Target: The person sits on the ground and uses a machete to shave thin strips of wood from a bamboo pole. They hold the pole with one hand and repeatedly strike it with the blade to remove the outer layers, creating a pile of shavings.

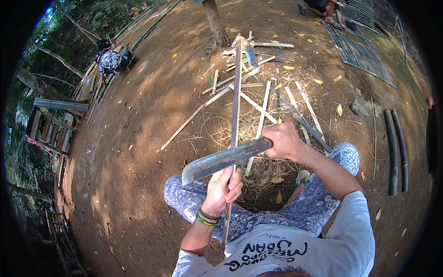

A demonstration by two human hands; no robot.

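Observation:
My right hand is closed round the handle of a machete, whose broad dark blade points left. The blade lies across a long bamboo strip, just above my left hand; I cannot tell whether the edge bites into it. My left fingers are wrapped round the strip below the blade. From there the strip runs down to my lap and up toward the foot of a tree. Thin curled shavings cover the ground between my knees.
Cut bamboo slats lie scattered ahead, with a second metal blade among them. Two dark poles lie at right, near a slatted bamboo panel. A tree trunk stands ahead. Other people crouch far left and far right.

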